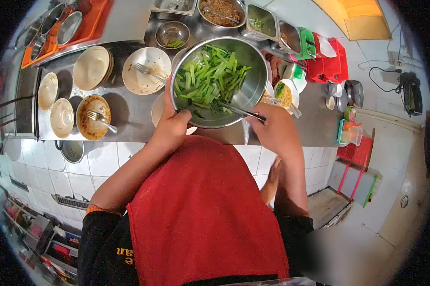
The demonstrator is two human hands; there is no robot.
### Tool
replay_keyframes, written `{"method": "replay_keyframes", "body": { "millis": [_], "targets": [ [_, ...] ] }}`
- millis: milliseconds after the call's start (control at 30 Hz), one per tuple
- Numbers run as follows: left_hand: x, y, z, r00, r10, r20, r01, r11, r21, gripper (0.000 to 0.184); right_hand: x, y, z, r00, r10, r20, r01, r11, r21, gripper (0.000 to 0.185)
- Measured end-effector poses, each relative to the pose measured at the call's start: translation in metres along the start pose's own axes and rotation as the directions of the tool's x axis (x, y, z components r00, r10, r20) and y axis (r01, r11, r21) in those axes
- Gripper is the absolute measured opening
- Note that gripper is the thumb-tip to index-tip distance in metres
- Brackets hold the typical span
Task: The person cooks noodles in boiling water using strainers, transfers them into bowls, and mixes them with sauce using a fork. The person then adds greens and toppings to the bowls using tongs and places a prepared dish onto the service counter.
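Note:
Held over the counter's front edge is a wide metal bowl (246, 88) of chopped green leafy vegetables (212, 76), tilted so its inside faces me. My left hand (173, 123) grips the bowl's left rim, thumb at the front and the other fingers hidden behind. In my right hand (274, 127) is the handle of a metal utensil (238, 110) that dips into the greens; its head is buried, so its kind is not visible. Just right of the bowl, partly covered, stands a white bowl of yellow noodles and greens (285, 95).
Used bowls stand at left, including a sauce-stained bowl with cutlery (94, 126), a stack (92, 67) and a white bowl with a fork (141, 78). Behind are a bowl of brown minced topping (220, 12) and metal containers (260, 23). Red baskets (328, 59) stand at right.

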State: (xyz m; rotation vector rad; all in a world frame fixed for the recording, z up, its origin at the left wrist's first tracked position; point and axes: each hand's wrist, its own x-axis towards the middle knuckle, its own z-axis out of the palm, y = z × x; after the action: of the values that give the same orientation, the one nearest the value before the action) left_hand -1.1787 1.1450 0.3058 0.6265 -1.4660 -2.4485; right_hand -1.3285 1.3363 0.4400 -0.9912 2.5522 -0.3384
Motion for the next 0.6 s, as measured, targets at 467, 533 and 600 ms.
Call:
{"method": "replay_keyframes", "body": {
  "millis": [467,533,600],
  "targets": [
    [0.025,-0.016,-0.056,0.94,-0.089,0.33,0.042,0.988,0.148,0.067,-0.071,0.042,0.003,0.909,0.416,0.013,-0.207,0.425,0.881,0.009],
    [0.037,-0.056,-0.08,0.875,0.229,0.427,-0.476,0.567,0.672,0.065,-0.101,0.06,-0.003,0.876,0.482,-0.012,-0.193,0.374,0.907,0.01],
    [0.03,-0.016,-0.051,0.965,0.027,0.262,-0.101,0.957,0.273,0.062,-0.128,0.075,-0.005,0.785,0.611,-0.102,-0.176,0.378,0.909,0.011]
  ]
}}
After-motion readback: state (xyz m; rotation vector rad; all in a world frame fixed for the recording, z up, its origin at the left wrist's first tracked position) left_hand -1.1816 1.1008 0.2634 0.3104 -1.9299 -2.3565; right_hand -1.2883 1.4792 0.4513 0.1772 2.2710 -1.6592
